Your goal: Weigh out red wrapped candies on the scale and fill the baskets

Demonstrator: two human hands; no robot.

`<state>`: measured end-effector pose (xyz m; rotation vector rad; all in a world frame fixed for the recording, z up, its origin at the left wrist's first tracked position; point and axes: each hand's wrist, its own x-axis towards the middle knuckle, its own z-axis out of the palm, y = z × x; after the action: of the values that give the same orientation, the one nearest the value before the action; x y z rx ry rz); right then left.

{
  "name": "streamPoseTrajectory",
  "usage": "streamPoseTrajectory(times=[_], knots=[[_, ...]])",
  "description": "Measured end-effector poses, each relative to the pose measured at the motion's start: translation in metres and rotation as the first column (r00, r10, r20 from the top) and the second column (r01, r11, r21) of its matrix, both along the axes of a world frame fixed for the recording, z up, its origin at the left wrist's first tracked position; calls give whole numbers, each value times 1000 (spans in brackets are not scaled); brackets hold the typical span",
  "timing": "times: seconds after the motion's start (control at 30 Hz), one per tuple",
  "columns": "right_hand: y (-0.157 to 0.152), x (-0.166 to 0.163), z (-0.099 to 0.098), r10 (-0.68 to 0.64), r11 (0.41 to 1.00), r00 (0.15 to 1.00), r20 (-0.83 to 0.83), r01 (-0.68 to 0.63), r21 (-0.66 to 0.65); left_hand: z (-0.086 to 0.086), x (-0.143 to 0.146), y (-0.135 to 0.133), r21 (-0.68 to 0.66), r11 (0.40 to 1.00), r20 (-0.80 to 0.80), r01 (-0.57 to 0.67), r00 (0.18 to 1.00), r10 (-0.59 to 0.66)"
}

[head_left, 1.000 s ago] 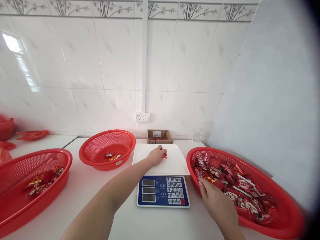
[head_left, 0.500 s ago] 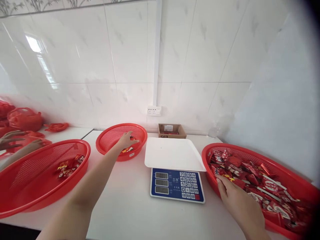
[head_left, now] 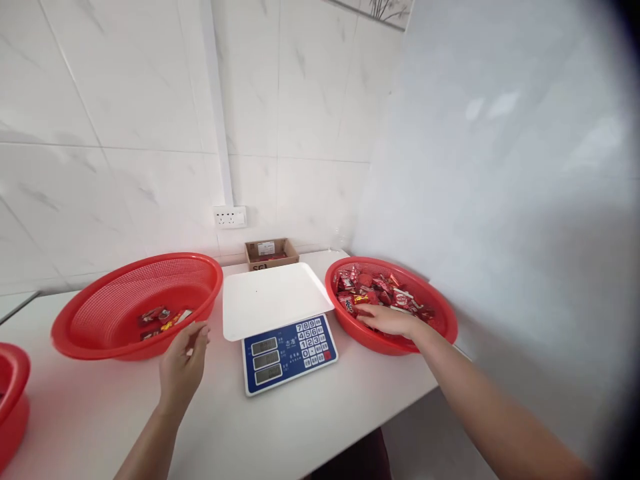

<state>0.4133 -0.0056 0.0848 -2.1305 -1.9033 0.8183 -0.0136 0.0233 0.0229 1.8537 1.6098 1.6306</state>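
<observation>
My left hand hovers over the white counter just in front of a red mesh basket that holds a few red candy packets. Its fingers are loosely apart and hold nothing. My right hand lies palm down in the right red basket, resting on a heap of red wrapped candies; whether it grips one is hidden. Between the baskets stands a digital scale with a bare white weighing tray.
A small cardboard box sits against the tiled wall behind the scale, under a wall socket. Part of another red basket shows at the far left. A white panel closes off the right side.
My left hand took the candy from the scale tray to the middle basket, then drew back empty. The view swung right. My right hand stays in the right basket.
</observation>
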Motion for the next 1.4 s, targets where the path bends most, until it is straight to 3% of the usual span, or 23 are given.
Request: streamPoseTrajectory(times=[0.13, 0.27, 0.4, 0.53, 0.63, 0.73, 0.93, 1.03, 1.1, 1.27, 1.4], knots=[[7, 38, -1, -126, 984, 989, 73, 115, 140, -21, -4, -3, -89, 996, -23, -15, 1000, 13], [10, 64, -5, -143, 989, 963, 229, 129, 78, -28, -4, -2, -162, 986, 51, 44, 998, -36], [17, 56, -23, -133, 991, 937, 324, 134, 21, -27, -1, -3, -194, 976, 47, 101, 995, -93], [28, 46, -39, -207, 978, 912, 355, 178, 111, -25, -1, -4, -209, 973, 36, 97, 995, -92], [31, 52, -36, -264, 956, 919, 294, 208, 207, -24, -2, -4, -216, 973, 52, 85, 996, -75], [34, 63, -25, -370, 894, 911, 181, 297, 336, -24, -3, -4, -209, 974, 57, 90, 995, -80], [49, 69, -2, -532, 667, 843, -80, 475, 574, -23, -1, -4, -178, 976, 59, 124, 992, -115], [62, 52, 8, -498, 604, 843, -204, 506, 616, -24, -1, -3, -172, 978, 60, 122, 992, -113], [74, 29, 12, -426, 605, 861, -278, 499, 620, -25, -1, -3, -168, 978, 56, 124, 992, -116], [112, -61, 8, -172, 678, 907, -384, 392, 622, -26, 1, -3, -163, 973, 57, 160, 987, -153], [134, -132, -5, -33, 743, 896, -442, 318, 588, -27, 0, -2, -184, 964, 97, 193, 979, -178]])
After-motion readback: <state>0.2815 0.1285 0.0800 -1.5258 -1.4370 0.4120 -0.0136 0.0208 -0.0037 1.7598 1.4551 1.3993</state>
